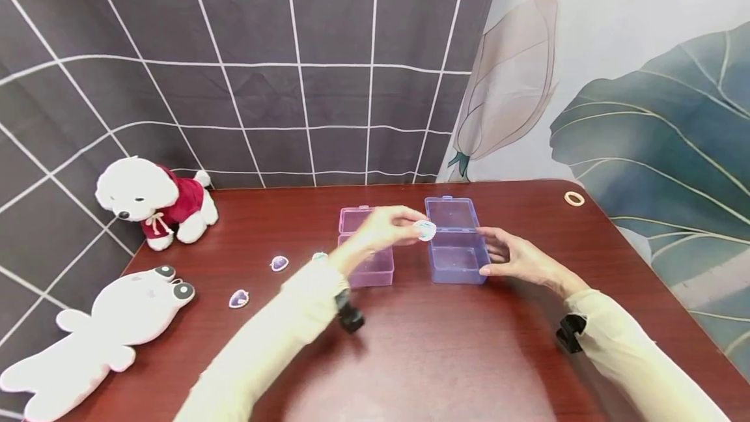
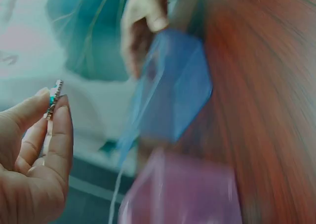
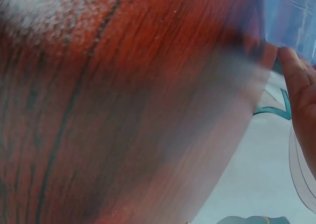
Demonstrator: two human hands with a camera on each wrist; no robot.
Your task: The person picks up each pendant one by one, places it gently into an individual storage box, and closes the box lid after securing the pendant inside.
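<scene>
Left hand [image 1: 388, 228]: thumb and fingers pinching a small round ornament [image 1: 426, 231], pale-faced and edged in white, held up in the air near the open blue box [image 1: 458, 273]. Right hand [image 1: 518, 258]: spread fairly wide at the blue box's right side, fingertips and thumb touching it. To the left of that box, a pink box [image 1: 375, 273], lid also up, partly behind the left hand and wrist. Two purple ornaments [image 1: 279, 264] lie farther left on the reddish wooden table [image 1: 445, 357]; a third piece [image 1: 319, 256] peeks past the left sleeve (mostly hidden from here). A white plush dog [image 1: 187, 204] in red sits beyond.
</scene>
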